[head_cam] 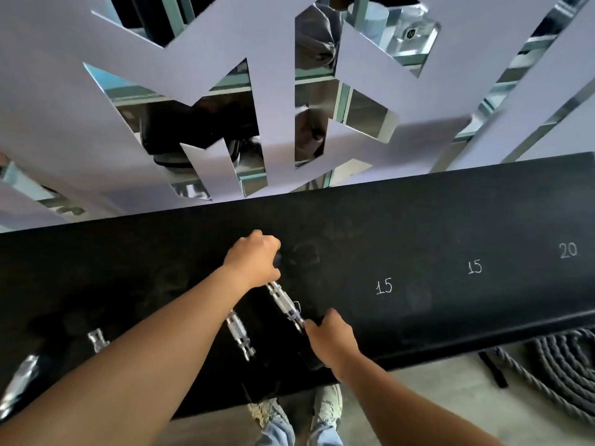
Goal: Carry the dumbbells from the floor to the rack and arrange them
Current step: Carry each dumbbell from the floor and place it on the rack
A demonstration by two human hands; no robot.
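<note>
A black dumbbell with a knurled chrome handle (285,300) lies on the black rack shelf (450,220). My left hand (256,257) grips its far head, which is mostly hidden under the fingers. My right hand (328,333) grips its near head at the shelf's front edge. Left of it lie more black dumbbells, their heads blending into the dark shelf: chrome handles show beside my left forearm (240,336), further left (98,339), and at the left edge (19,378).
White numbers 15 (384,285), 15 (474,266) and 20 (568,250) are chalked on the shelf to the right. A coiled grey rope (560,368) lies on the concrete floor at the right. A mirrored wall with white panels (257,91) rises behind the rack. My shoes (299,407) stand below the shelf.
</note>
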